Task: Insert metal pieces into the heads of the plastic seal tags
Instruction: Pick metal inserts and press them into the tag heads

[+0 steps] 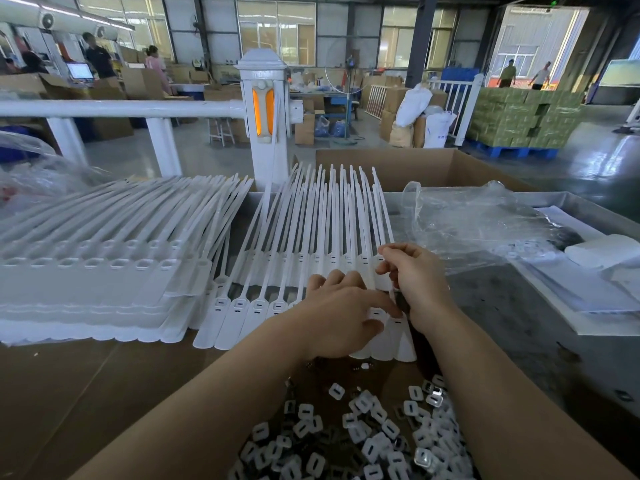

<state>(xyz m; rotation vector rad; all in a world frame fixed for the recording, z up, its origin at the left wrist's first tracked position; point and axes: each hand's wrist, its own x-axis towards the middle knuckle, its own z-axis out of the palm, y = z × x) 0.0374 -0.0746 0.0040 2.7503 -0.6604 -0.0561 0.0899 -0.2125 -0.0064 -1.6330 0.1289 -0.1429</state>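
A row of white plastic seal tags (249, 317) lies on the cardboard in front of me, heads near, tails fanning away. My left hand (341, 313) rests on the right part of this row, index finger pointing at a tag head near the right end. My right hand (412, 275) pinches the right edge of a second row of tags (332, 237) lying just behind. Whether it holds a metal piece is hidden. A heap of small white and metal pieces (374, 441) sits between my forearms.
A thick stack of joined white tags (86, 285) lies at the left. Crumpled clear plastic bags (478, 230) cover the right side of the grey tray. An open cardboard box (415, 168) stands behind. A white railing post (265, 116) rises beyond the table.
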